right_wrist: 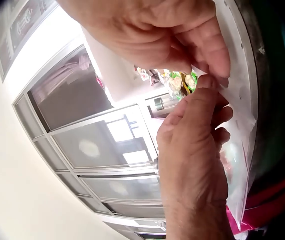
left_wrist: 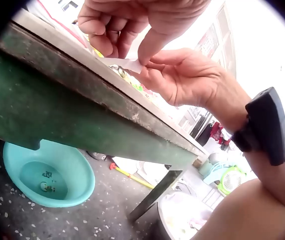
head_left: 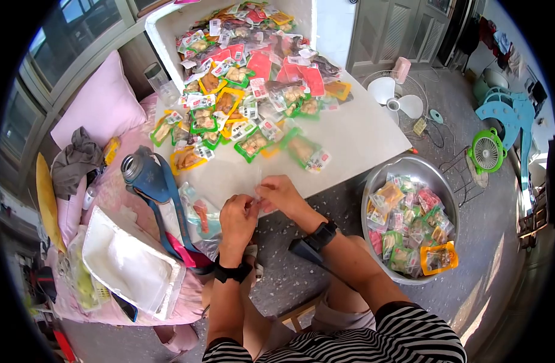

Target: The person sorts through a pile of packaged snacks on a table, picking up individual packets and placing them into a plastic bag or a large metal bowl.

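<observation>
Both hands meet above the table's front edge. The left hand (head_left: 238,219) and the right hand (head_left: 279,195) pinch a small whitish strip (left_wrist: 127,64) between thumbs and fingertips, seen best in the left wrist view. Beyond them on the table (head_left: 356,130) lies a heap of small sealed food packets (head_left: 226,103), spilling from a white foam box (head_left: 162,45). A clear bag with something reddish inside (head_left: 203,212) lies just left of the left hand. In the right wrist view the left hand (right_wrist: 195,155) is below the right hand (right_wrist: 157,35).
A metal basin (head_left: 368,233) of packets stands on the floor at the right. At the left are a blue bottle (head_left: 145,175) and an empty foam box (head_left: 111,251) on a pink cover. Under the table is a turquoise basin (left_wrist: 85,175). Fans stand at the back right.
</observation>
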The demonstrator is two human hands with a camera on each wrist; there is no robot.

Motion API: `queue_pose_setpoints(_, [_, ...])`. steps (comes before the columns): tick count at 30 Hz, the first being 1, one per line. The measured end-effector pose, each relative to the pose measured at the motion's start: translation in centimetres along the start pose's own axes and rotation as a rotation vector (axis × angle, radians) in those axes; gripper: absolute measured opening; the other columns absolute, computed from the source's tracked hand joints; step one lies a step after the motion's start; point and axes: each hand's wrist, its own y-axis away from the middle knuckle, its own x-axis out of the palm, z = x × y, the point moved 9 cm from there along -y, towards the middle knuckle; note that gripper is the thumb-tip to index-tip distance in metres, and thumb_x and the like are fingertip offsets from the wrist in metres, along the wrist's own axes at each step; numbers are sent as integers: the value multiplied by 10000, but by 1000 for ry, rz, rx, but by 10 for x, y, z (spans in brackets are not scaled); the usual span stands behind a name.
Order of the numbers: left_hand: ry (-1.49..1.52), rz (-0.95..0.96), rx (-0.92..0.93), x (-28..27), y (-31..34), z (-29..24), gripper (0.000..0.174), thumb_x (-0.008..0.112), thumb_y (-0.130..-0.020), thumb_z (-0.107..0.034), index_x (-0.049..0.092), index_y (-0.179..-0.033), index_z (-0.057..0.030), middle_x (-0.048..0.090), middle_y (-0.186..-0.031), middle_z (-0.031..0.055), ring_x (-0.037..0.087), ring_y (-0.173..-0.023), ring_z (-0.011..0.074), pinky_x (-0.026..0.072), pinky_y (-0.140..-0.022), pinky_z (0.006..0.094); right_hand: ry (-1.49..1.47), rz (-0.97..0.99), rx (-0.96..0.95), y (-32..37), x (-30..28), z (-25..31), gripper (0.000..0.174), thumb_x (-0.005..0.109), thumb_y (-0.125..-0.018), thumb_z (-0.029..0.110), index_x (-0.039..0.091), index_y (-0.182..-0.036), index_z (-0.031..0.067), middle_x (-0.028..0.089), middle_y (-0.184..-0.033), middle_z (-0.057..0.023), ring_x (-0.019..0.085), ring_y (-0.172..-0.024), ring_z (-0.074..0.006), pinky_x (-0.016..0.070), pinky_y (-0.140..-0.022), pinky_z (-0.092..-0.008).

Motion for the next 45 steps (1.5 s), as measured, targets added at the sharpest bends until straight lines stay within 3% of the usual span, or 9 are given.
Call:
queue_pose_setpoints(3, [-39, -42, 44, -3, 0, -13, 211, 735, -711, -106, 602, -837, -2, 600, -733, 136, 590, -681, 298, 467, -604, 391, 149, -45, 7, -3, -5, 2, 167, 633, -862, 118, 628, -825, -45, 638, -670, -92, 621, -549, -135, 501, -455, -254])
queue_pose_setpoints(8, [-120, -47, -25, -4, -1, -12, 246, 750, -693, -122, 564, -818, -20, 579, -708, 124, 585, -704, 298, 459, -607, 416, 102, -57, -90, -7, -2, 3, 178, 651, -847, 117, 624, -779, -45, 636, -647, -95, 617, -529, -141, 499, -474, -261])
queue_pose_setpoints(15, [-131, -48, 87, -3, 4, -21, 69, 617, -758, -15, 574, -811, -3, 607, -758, 167, 584, -738, 379, 464, -667, 463, 90, -170, -109, -6, -11, 4, 259, 667, -860, 191, 601, -740, -29, 640, -658, -86, 641, -555, -147, 485, -473, -253])
queue_pose_setpoints(21, [-149, -96, 26, -11, 4, -16, 41, 576, -762, 20, 603, -787, 3, 618, -756, 176, 591, -747, 377, 462, -666, 460, 146, -85, 46, 1, -6, 3, 304, 651, -889, 278, 613, -802, -11, 646, -686, -90, 635, -552, -138, 487, -476, -243])
queue_pose_setpoints(26, [-161, -111, 18, -13, 5, -9, 24, 585, -762, 22, 597, -772, 4, 618, -720, 172, 604, -714, 363, 467, -635, 433, 114, -28, 35, 3, -2, -3, 279, 643, -894, 259, 623, -840, -14, 649, -694, -80, 624, -550, -131, 494, -483, -239])
queue_pose_setpoints(32, [111, -59, -110, -3, 4, 6, 84, 654, -819, -48, 613, -806, 23, 619, -654, 114, 567, -553, 177, 443, -542, 303, 83, 35, 7, -2, 3, -8, 228, 637, -885, 212, 639, -827, -8, 654, -716, -68, 626, -585, -115, 495, -497, -229])
queue_pose_setpoints(35, [278, -5, -151, 0, 2, 13, 85, 670, -819, -58, 630, -827, 16, 597, -635, 105, 553, -548, 153, 432, -526, 292, 58, 88, -36, -1, 9, -5, 221, 642, -884, 210, 647, -812, 1, 653, -718, -56, 617, -585, -103, 493, -504, -224])
queue_pose_setpoints(39, [525, -2, -239, 5, 3, 32, 90, 634, -860, -52, 646, -806, 18, 585, -639, 13, 478, -573, 63, 376, -528, 233, 75, 143, -38, 2, 13, 1, 227, 635, -910, 245, 652, -846, 29, 652, -741, -31, 623, -645, -90, 511, -586, -211])
queue_pose_setpoints(45, [711, 22, -434, 6, 6, 42, 113, 608, -873, -53, 650, -781, -3, 554, -628, -25, 446, -568, 43, 339, -547, 207, 47, 151, -76, 0, 16, 0, 244, 650, -890, 231, 631, -778, 15, 648, -720, -50, 611, -583, -99, 496, -515, -228])
